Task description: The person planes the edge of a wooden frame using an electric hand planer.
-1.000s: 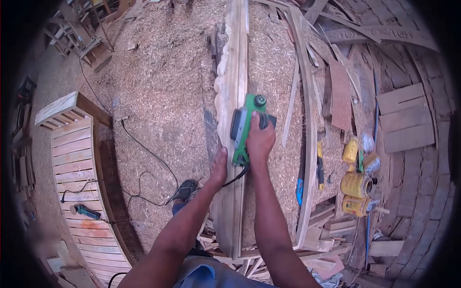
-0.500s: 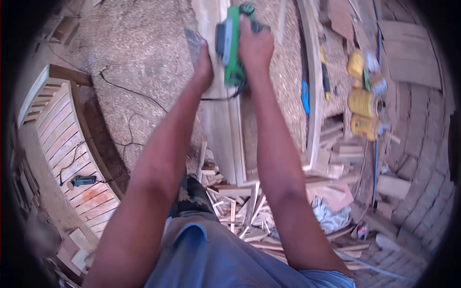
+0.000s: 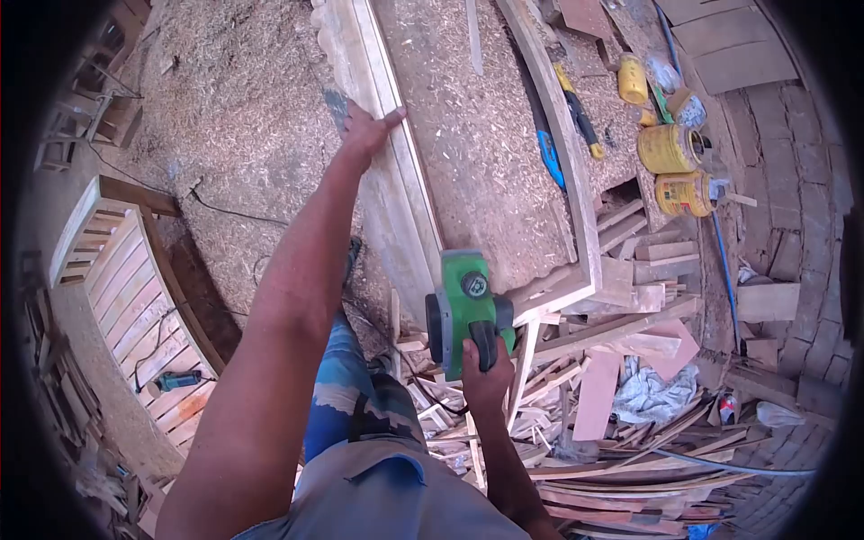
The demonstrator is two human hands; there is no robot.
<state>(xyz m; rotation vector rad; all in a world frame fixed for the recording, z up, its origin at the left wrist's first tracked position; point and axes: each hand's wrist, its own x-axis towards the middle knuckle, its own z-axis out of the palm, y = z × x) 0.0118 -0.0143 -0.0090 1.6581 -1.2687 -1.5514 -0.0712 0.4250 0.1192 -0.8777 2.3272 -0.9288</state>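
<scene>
While a slatted bench of pale wood [image 3: 126, 288] stands well to the left of a long pale wooden board with a scalloped left edge [image 3: 387, 193], a small teal power tool [image 3: 178, 381] lies on the bench slats. A thin black cord [image 3: 243, 216] runs over the shavings between the bench and the board. Close against the board's left edge, a flat grey piece [image 3: 337, 108] shows beside the fingers of the left hand [image 3: 365, 137], which is spread across the board, its thumb reaching to the right side; how hard it presses cannot be told. At the near end of the board, a green electric planer with black parts [image 3: 461, 315] sits in the right hand [image 3: 489, 385], whose fingers and thumb are closed around the black handle; whether its sole touches the wood cannot be seen. Below and right of the board's near end lies a heap of offcuts [image 3: 540, 389], with a crumpled whitish sheet [image 3: 654, 396] among them. Right of the board, a blue-handled tool [image 3: 551, 162] lies against the inner side of a pale wooden frame rail [image 3: 583, 211], and a yellow-and-black tool [image 3: 580, 112] lies just past it. Farther right of the board are yellow plastic containers [image 3: 668, 149].
</scene>
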